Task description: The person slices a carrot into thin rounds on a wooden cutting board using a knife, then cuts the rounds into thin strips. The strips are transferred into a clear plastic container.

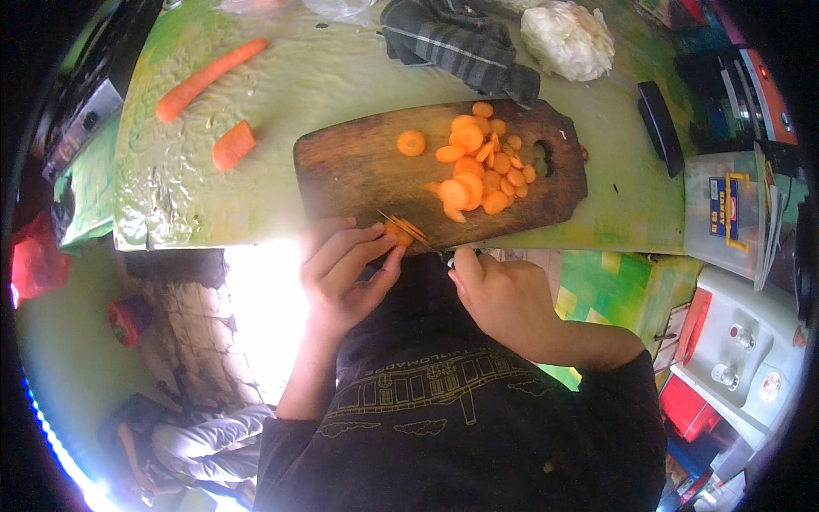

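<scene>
My left hand (349, 272) holds a carrot piece (398, 233) by its fingertips at the near edge of a wooden cutting board (365, 166). My right hand (502, 291) grips the handle of a knife (416, 235), whose blade lies against that piece, with thin slices along it. Cut carrot rounds (469, 173) are heaped on the board's right half, and a single round (411, 143) lies apart to their left. On the table's left side rest a long peeled carrot (211, 78) and a short carrot chunk (234, 145).
Beyond the board lie a dark striped cloth (454, 48), touching its far edge, and a pale leafy vegetable head (568, 40). A black object (660, 128) lies right, near a clear plastic box (720, 217). Another person (198, 448) is at the lower left.
</scene>
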A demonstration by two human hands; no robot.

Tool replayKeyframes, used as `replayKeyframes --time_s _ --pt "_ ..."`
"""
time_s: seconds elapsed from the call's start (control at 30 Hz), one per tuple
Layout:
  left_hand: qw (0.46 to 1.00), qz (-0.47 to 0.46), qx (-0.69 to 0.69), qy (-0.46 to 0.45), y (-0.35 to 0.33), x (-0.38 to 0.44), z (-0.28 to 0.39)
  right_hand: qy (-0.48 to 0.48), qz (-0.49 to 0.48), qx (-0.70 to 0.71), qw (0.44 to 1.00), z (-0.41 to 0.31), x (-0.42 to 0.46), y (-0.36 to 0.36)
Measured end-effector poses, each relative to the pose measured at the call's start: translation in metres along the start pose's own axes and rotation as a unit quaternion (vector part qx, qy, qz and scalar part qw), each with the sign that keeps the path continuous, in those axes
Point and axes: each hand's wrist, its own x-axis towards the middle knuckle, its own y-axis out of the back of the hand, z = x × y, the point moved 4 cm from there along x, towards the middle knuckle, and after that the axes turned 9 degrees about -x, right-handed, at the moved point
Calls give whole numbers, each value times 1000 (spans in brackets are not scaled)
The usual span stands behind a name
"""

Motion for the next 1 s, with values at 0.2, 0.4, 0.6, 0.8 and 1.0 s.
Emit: replayKeyframes --time_s 0.2,0.4,0.6,0.8,1.0 --pt "1000 -1 2 -2 0 -1 0 8 1 44 999 0 0 8" --pt "1000 5 -4 -9 -2 -3 -2 25 44 28 998 -1 -3 4" --pt "999 9 2 -33 -3 -8 -7 20 36 50 998 -1 -4 3" --pt "999 15 1 -36 -3 -8 -7 8 28 89 996 2 -5 2" --pt "999 16 -6 -32 -2 -7 -6 8 12 170 985 4 -2 -4"
